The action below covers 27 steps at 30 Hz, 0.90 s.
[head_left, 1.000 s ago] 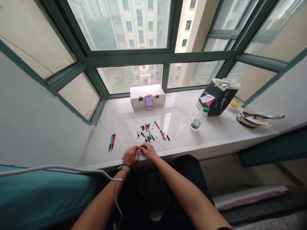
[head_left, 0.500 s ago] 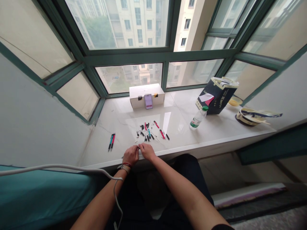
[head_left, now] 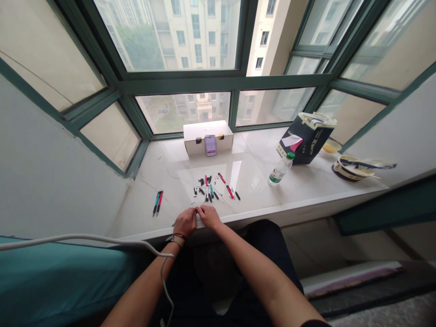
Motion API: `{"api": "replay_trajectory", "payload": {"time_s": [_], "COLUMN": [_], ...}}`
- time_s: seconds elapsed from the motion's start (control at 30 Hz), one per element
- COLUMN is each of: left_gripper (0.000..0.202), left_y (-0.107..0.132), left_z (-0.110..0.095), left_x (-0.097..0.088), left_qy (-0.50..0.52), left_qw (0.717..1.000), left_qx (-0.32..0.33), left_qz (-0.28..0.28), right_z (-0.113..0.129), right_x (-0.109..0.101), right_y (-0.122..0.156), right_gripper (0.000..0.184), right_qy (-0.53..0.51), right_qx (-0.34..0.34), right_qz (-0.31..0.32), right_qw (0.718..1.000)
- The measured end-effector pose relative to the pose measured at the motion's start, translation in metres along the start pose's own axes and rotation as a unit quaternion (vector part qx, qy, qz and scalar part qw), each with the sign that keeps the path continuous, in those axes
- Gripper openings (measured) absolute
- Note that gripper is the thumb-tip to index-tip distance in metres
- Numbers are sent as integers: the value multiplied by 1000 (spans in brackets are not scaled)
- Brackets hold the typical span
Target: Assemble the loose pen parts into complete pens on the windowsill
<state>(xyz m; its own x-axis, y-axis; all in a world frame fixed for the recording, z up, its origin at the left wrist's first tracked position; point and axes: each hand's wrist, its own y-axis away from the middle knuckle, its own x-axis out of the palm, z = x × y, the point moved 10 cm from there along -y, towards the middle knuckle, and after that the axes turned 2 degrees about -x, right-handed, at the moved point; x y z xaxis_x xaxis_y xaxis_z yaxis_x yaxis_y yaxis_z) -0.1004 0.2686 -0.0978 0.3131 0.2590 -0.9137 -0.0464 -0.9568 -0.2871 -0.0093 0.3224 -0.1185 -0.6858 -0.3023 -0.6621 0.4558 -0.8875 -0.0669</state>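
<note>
My left hand and my right hand meet at the front edge of the white sill, fingertips together. Both are closed in a pinch around something small and dark, mostly hidden by the fingers, so its kind cannot be made out. Just beyond them lies a loose spread of pen parts, with red, teal and black barrels, thin refills and small pieces. To the left of my hands, a teal-and-black pen and a red-and-black pen lie side by side.
A white box with a purple packet against its front stands by the window. On the right are a green-capped water bottle, a dark paper bag and a food bowl. A white cable crosses the left arm.
Both hands stay pinched together at the sill's edge, almost unmoved. The view has shifted very slightly; the pens and loose parts lie as before.
</note>
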Motion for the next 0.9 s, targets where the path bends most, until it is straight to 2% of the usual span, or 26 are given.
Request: {"api": "replay_trajectory", "payload": {"time_s": [0.1,0.27,0.43,0.57,0.77,0.9], "left_gripper": [24,24,23,23,22,23], "left_y": [-1,-1,0,0,0,1], "left_z": [0,-2,-2,-1,0,0], "left_x": [-2,-4,-4,-4,-3,-1], "left_qy": [4,10,10,7,7,8], "left_qw": [1000,1000,1000,1000,1000,1000], "left_qx": [-3,-2,-2,-5,-5,-4], "left_qz": [-2,0,-1,-4,-5,-5], "right_z": [-1,-4,-2,0,-4,2], "right_x": [2,1,0,2,-1,-3], "right_y": [-1,0,-1,-3,0,1], "right_gripper": [41,23,32,43,16,26], "right_qy": [-10,-46,-23,-48,-101,-68], "right_qx": [4,2,-8,2,15,-10], "right_qz": [2,20,4,10,29,28], "right_qw": [1000,999,1000,999,994,997]}}
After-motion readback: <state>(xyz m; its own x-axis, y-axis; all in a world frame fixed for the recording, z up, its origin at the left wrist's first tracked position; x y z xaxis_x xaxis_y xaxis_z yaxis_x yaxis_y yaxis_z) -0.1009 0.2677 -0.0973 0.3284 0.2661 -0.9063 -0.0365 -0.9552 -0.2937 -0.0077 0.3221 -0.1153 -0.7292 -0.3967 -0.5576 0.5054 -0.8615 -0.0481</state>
